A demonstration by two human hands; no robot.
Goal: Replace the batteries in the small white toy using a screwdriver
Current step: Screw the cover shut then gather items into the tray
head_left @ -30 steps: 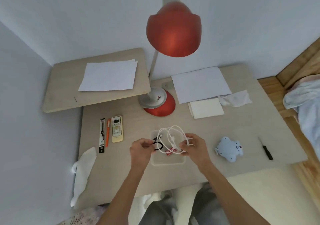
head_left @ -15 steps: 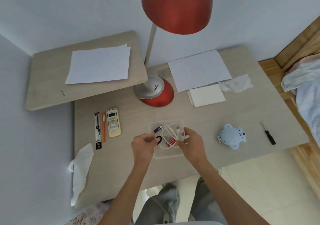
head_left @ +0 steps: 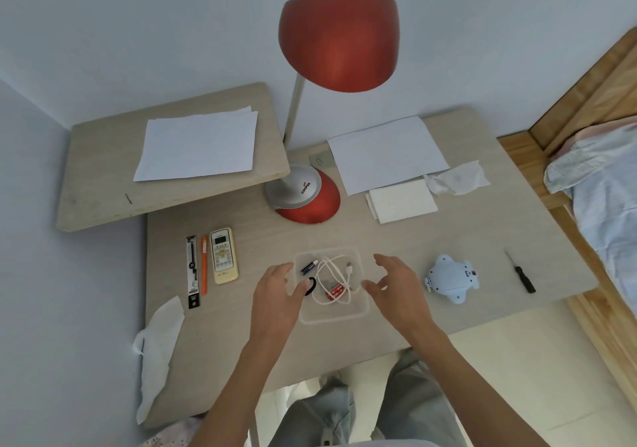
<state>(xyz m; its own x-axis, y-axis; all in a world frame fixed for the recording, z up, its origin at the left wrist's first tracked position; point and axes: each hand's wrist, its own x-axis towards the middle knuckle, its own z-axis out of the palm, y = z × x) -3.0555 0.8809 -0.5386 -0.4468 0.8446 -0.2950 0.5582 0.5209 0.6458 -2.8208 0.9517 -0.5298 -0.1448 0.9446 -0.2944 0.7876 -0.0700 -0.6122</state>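
The left hand (head_left: 275, 295) and right hand (head_left: 396, 288) flank a shallow clear plastic container (head_left: 332, 319), 1 on each side, with fingers loosely spread and gripping nothing. The left thumb lies over the container's near-left rim, though whether it touches is unclear. That open, bracketing pose suggests the person is looking through the contents for a battery, not yet working on the toy.

Between the 2 hands, inside the container, 1 dark blue battery (head_left: 309, 267) lies just beyond the left fingertips. A coiled white USB cable (head_left: 332, 274) fills the middle, a black elastic ring (head_left: 311, 286) sits by the left thumb, and a small red packet (head_left: 336, 291) lies under the cable loops.

The small white toy (head_left: 450, 279) rests on the surface (head_left: 269, 239) just outboard of the right hand, untouched and seemingly underside up, which would keep its battery hatch accessible. The screwdriver (head_left: 521, 276) lies farther out past the toy, well apart from the right hand, probably set there for that hand to take.
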